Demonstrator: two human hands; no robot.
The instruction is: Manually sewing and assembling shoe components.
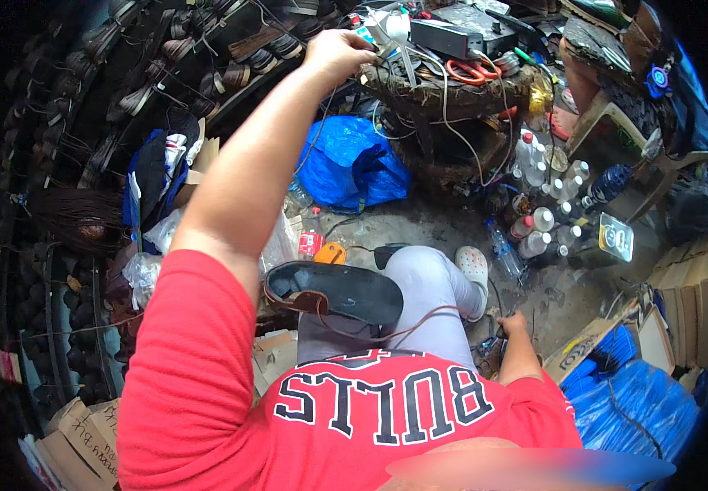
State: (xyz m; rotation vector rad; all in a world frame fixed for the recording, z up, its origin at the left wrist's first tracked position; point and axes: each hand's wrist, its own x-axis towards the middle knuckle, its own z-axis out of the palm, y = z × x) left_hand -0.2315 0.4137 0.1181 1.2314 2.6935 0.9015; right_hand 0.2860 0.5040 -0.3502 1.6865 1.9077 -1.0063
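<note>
A dark sandal with a brown strap lies across my lap, its black footbed facing up. From it a thin brown cord runs over my thigh. My left hand is stretched out to the edge of a cluttered worktable, fingers bent together beside a small blue and white packet; whatever they grip is hidden. Low on the right, by my knee, my right hand is closed near some small tools and a thin dark strand. What it holds is too small to make out.
Orange-handled scissors and a black box sit on the worktable. Below lies a blue plastic bag. Several bottles crowd the right floor. Shoe racks line the left. Another person's foot shows beyond.
</note>
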